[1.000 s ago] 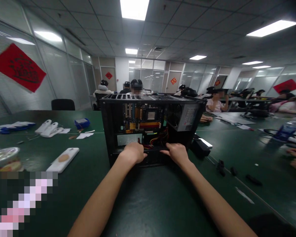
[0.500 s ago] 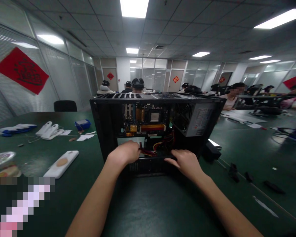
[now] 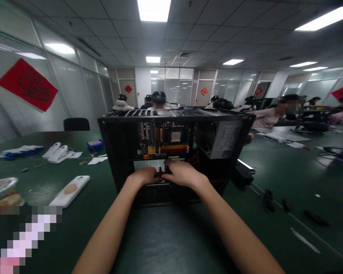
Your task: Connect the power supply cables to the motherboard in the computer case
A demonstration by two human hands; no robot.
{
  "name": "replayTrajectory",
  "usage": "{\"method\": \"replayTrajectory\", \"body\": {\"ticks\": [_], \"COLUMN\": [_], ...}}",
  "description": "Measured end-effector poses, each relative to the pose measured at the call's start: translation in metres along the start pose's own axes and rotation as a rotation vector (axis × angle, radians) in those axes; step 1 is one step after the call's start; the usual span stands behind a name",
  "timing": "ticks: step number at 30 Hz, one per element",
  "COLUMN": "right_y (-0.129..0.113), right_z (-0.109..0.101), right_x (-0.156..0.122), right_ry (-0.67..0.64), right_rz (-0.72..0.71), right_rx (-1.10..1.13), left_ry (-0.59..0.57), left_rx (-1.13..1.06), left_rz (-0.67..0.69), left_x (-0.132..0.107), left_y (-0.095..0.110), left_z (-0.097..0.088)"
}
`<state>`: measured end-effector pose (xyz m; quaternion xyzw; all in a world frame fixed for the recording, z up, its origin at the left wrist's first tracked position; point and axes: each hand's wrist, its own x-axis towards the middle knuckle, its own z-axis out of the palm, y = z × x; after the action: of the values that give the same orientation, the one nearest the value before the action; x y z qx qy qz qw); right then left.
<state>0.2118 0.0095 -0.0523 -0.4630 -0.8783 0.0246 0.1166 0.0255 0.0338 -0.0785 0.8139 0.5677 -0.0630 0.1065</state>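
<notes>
An open black computer case (image 3: 117, 152) stands before me on the green table, its motherboard (image 3: 151, 137) and grey power supply (image 3: 225, 140) showing. At the case's lower edge, my left hand (image 3: 143, 176) is closed on a power cable (image 3: 160, 172) with a dark connector. My right hand (image 3: 185, 173) is beside it, thumb and fingers curled around the same cable bundle. The fingertips of both hands are partly hidden inside the case. A fan (image 3: 205, 136) faces into the case from the power supply.
Left on the table (image 3: 165, 236) are a white phone (image 3: 71, 191), a plastic tub (image 3: 2, 190), white gloves (image 3: 57, 152) and a blue box (image 3: 95, 145). At right lie a black box (image 3: 241, 176) and small dark parts (image 3: 268, 199). A co-worker (image 3: 270, 116) sits beyond the case.
My right hand has moved left along the case's lower edge to meet my left hand at the cable. The case sits slightly further left in view. The co-worker at right has leaned.
</notes>
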Motion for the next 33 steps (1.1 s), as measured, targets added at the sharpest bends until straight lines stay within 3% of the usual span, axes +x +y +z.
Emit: {"method": "replayTrajectory", "body": {"ticks": [3, 8, 11, 15, 19, 24, 33], "right_y": [-0.008, 0.0, 0.009, 0.018, 0.023, 0.023, 0.019], "right_z": [-0.001, 0.006, 0.002, -0.015, -0.033, -0.042, -0.041], "right_x": [0.008, 0.01, 0.01, 0.008, 0.0, -0.007, -0.004], "right_ry": [-0.095, -0.088, -0.027, 0.171, 0.207, 0.276, 0.325], "right_rz": [0.014, -0.001, -0.024, -0.066, -0.147, -0.146, -0.189], "right_rx": [-0.031, 0.134, 0.356, 0.635, 0.851, 0.947, 0.908], "left_ry": [0.068, 0.17, 0.257, 0.446, 0.613, 0.746, 0.886], "left_rx": [-0.042, -0.137, -0.161, -0.197, -0.3, -0.43, -0.324], "left_rz": [0.035, 0.126, 0.123, 0.18, 0.269, 0.314, 0.319], "left_x": [-0.002, -0.009, -0.012, -0.019, -0.03, -0.041, -0.043], "left_y": [-0.004, -0.003, 0.002, 0.013, 0.025, 0.037, 0.044], "left_z": [-0.002, -0.009, -0.015, -0.027, -0.041, -0.048, -0.041]}}
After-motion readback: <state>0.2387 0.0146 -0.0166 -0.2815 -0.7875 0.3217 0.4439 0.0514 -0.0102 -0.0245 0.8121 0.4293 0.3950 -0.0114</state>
